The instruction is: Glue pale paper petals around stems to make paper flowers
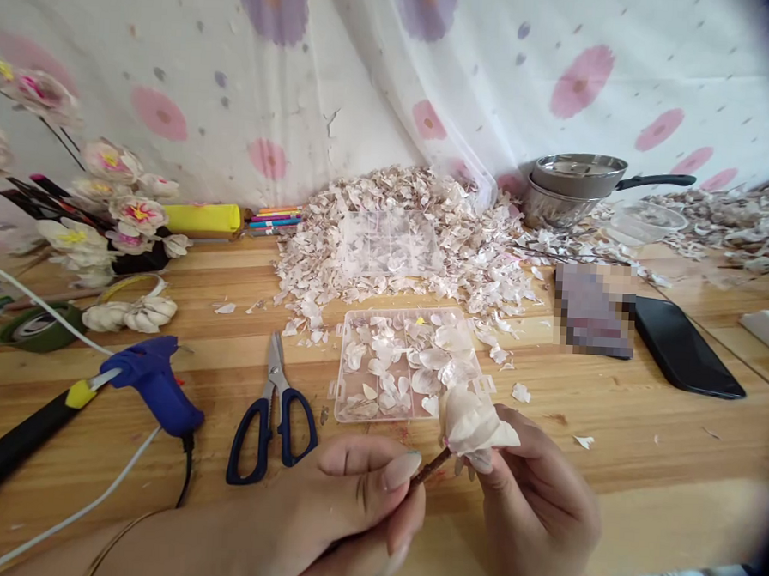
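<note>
My left hand (366,502) pinches the thin brown stem (427,469) of a handmade flower between thumb and fingers. At the stem's top sits the pale cream flower head (477,423), tilted up and to the right. My right hand (534,502) is closed at the flower's right side, with thumb and fingertips on its lower petals. Just behind the flower lies a clear divided plastic box (348,363) with loose pale petals in its compartments. Left of the box, blue-handled scissors (273,415) rest on the table with blades pointing away.
A blue glue gun (157,379) with its cords lies at left, near finished flowers (136,215). A large petal heap (323,233) surrounds another clear box (393,244). Metal pans (576,191) stand at back right; a black phone (687,345) lies on the wooden table (666,449).
</note>
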Motion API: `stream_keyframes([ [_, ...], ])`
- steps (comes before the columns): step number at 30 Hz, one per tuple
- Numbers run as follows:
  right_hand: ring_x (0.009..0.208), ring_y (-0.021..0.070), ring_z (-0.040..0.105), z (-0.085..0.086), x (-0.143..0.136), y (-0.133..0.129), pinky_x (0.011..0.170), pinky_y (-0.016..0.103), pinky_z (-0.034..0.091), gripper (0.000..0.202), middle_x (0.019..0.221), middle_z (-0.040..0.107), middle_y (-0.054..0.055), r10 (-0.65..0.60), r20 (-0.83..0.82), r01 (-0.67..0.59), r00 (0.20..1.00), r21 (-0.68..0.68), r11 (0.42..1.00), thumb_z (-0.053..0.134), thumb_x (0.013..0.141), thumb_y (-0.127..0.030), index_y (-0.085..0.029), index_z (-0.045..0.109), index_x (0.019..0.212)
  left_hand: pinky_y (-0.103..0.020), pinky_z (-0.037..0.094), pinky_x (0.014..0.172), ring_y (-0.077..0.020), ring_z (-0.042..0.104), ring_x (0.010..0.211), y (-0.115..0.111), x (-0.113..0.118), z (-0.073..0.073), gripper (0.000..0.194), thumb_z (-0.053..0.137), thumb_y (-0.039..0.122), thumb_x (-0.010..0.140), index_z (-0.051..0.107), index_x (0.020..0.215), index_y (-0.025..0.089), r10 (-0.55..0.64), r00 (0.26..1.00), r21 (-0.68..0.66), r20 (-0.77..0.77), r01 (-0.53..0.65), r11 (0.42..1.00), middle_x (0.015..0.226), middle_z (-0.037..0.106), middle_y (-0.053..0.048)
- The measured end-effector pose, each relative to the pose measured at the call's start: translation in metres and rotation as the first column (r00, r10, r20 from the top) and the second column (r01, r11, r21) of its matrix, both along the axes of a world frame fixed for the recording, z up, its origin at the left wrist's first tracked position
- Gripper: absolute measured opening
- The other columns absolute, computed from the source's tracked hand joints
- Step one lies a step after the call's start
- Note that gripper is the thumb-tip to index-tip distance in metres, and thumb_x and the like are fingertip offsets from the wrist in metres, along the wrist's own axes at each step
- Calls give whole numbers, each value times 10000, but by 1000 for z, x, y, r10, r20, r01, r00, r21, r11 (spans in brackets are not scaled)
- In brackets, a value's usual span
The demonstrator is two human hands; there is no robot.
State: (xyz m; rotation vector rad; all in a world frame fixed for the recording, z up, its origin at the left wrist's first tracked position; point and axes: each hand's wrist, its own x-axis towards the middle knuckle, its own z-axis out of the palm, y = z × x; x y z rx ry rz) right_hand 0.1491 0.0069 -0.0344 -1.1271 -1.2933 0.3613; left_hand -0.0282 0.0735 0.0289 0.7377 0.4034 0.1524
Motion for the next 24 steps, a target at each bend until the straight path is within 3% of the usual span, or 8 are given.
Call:
stream_keyframes([
  [18, 657, 122, 591, 6, -4, 2, 616, 223, 474, 88, 717, 639, -12, 49, -67, -51, 997, -17, 999, 641, 878, -140, -220, 625, 845, -240, 82, 284, -50, 153, 229, -1, 0, -5, 393, 509, 494, 938, 517, 709, 175, -1, 999, 16, 47, 0, 1000, 335, 310, 112],
  [24, 581, 98, 572, 10, -6, 5, 554, 194, 449, 132, 649, 615, -32, 68, -60, -71, 996, -59, 996, 626, 895, -191, -216, 617, 766, -219, 100, 274, -52, 156, 227, 0, 1, -12, 376, 477, 465, 960, 525, 732, 170, 17, 994, 23, 103, -20, 1000, 344, 321, 115],
])
